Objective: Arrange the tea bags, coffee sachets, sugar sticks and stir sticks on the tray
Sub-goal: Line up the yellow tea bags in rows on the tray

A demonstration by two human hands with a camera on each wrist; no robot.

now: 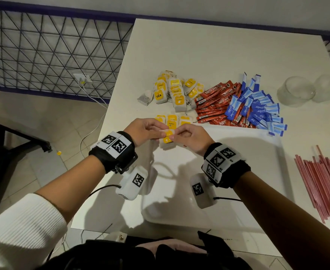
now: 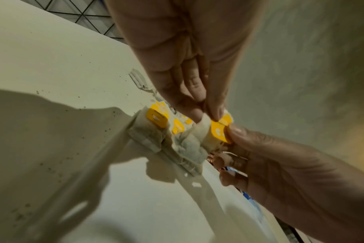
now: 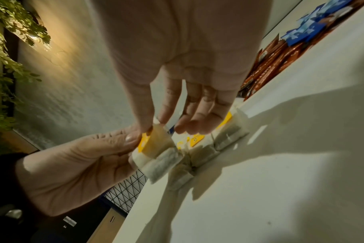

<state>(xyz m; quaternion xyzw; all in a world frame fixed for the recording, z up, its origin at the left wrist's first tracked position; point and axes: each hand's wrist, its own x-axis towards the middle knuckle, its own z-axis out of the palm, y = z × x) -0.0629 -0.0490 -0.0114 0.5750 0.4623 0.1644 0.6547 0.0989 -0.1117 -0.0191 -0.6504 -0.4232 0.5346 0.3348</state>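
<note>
A white table (image 1: 209, 55) is standing beside a dark wire-mesh railing, and a white tray (image 1: 248, 172) is lying on its near part with a short row of tea bags (image 1: 172, 121) already sitting along its far left edge. Both hands are meeting over that corner: the left hand (image 1: 144, 131) and the right hand (image 1: 189, 137) are each pinching one tea bag (image 1: 168, 138) between thumb and fingertips, narrow grips on opposite sides of its yellow tag, so that the limp paper pouch is hanging straight and can be squared against the bags already laid. The bag is hovering just above the tray, right next to that row, probably because it is going down as the start of a second row. The remaining loose tea bags (image 1: 170, 90) are lying heaped beyond the tray, the red coffee sachets (image 1: 216, 106) are touching them on the right, the blue sugar sticks (image 1: 257, 108) are overlapping those, and the pink stir sticks (image 1: 324, 184) are lying fanned out to the tray's right, all apparently waiting their turn. Two clear glass bowls (image 1: 296, 90) are standing at the far right.
</note>
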